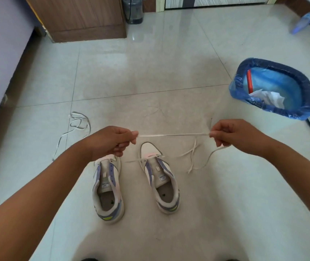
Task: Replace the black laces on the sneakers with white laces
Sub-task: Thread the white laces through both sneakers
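Left hand (112,141) and right hand (231,136) each pinch a flat white lace (173,135), taut above the right white-and-purple sneaker (159,178).

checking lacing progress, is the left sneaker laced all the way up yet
No, the left sneaker shows bare eyelets with no lace, while both hands stretch a white lace above the pair.

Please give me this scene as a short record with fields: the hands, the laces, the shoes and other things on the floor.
left hand: pinches one end of the stretched white lace
right hand: pinches the other end of the stretch
right sneaker: a white lace crosses its front eyelets
left sneaker: no lace visible
spare white lace: loose on the floor, left
bin: blue liner, right
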### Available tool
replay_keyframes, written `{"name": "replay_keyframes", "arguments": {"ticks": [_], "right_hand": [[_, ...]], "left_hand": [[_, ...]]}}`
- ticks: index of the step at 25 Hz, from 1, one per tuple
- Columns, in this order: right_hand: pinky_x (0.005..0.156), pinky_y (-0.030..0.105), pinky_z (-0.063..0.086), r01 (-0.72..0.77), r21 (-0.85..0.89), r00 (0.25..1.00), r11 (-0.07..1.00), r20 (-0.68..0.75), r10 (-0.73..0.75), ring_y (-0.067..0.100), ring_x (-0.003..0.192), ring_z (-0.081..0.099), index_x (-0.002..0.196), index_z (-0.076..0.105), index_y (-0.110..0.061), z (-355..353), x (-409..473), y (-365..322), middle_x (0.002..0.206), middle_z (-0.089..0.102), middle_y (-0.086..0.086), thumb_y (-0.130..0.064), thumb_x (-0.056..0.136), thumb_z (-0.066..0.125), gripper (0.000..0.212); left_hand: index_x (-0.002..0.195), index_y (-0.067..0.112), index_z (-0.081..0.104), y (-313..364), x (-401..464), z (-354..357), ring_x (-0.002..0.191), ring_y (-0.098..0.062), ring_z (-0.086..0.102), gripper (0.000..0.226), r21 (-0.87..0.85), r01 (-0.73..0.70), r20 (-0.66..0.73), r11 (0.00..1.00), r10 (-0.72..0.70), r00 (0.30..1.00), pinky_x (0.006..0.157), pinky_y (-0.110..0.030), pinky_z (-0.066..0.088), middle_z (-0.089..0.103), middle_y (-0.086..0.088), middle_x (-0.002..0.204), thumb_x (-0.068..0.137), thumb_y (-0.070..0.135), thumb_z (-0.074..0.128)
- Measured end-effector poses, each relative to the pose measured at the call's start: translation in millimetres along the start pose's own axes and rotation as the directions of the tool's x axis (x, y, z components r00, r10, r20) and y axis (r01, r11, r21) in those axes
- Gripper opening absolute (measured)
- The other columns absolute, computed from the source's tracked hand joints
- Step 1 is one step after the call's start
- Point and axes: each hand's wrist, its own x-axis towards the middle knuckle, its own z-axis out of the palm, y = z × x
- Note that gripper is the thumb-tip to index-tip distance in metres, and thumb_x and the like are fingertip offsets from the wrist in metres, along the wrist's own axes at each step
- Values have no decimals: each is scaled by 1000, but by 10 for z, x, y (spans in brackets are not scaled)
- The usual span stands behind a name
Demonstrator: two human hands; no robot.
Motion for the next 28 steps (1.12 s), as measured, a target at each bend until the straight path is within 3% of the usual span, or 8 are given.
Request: {"name": "replay_keyframes", "arguments": {"ticks": [5, 8, 11, 16, 19, 22, 25, 28], "right_hand": [[92, 22, 43, 42, 66, 924, 997, 376, -64, -10, 103, 57, 110, 64, -41, 309, 128, -308, 107, 67, -25, -62, 84, 43, 40], [86, 18, 41, 112, 197, 869, 974, 456, -192, -8, 86, 60, 89, 68, -38, 691, 237, -531, 87, 69, -19, -63, 83, 43, 36], [81, 24, 51, 11, 411, 901, 911, 392, -188, 11, 71, 57, 71, 64, -23, 663, 243, -427, 65, 60, -7, -50, 81, 54, 31], [93, 41, 49, -151, 721, 964, 676, 258, -59, 21, 74, 54, 59, 63, -16, 287, 189, 118, 64, 55, 4, -32, 85, 52, 32], [91, 42, 53, -176, 855, 979, 487, 204, -4, 16, 63, 55, 53, 57, -16, 93, 173, 366, 57, 47, 2, -26, 86, 48, 36], [80, 37, 57, -141, 904, 987, 404, 100, 122, 14, 54, 46, 50, 50, -18, -86, 177, 524, 53, 39, -1, -27, 86, 46, 38], [57, 26, 39, -177, 829, 982, 531, 113, 152, 14, 49, 33, 54, 55, -17, -122, 180, 441, 52, 34, -2, -30, 90, 45, 39], [45, 19, 33, -137, 430, 947, 892, 321, -9, 11, 48, 35, 72, 67, -16, 119, 272, -44, 53, 41, -1, -36, 88, 54, 28]], "left_hand": [[72, 20, 71, 107, 47, 262, 45, -9, 40, 25, 118, -58, 209, 991, 32, 977, 47, -19, 40, 46, 6, 53, 88, 36, 60], [71, 21, 70, 200, 112, 420, 44, -9, 42, 29, 137, -79, 269, 987, 40, 962, 48, -19, 41, 49, 5, 54, 94, 26, 54], [67, 20, 67, 138, 77, 229, 43, -10, 39, 26, 49, -54, 184, 997, 44, 982, 46, -20, 39, 46, 3, 52, 88, 32, 58], [62, 20, 63, -218, -3, -521, 42, -10, 31, 25, -240, 33, -61, 970, -49, 997, 41, -20, 36, 31, 6, 48, 80, 38, 61], [66, 18, 57, -468, 8, -877, 41, -9, 28, 25, -360, 66, -269, 931, -171, 948, 38, -18, 30, 28, 5, 50, 80, 37, 63], [81, 9, 57, -606, 45, -1024, 42, -10, 29, 24, -246, 163, -461, 955, -263, 848, 37, -16, 25, 35, 1, 55, 89, 31, 61], [98, 6, 63, -484, 55, -920, 50, -16, 36, 23, 270, 340, -542, 901, -149, 827, 45, -20, 28, 50, -9, 67, 86, 25, 68], [118, 37, 52, 8, 119, -333, 43, -7, 43, 27, 466, 88, -127, 881, -32, 991, 40, -16, 33, 62, 0, 59, 91, 40, 55]]}}
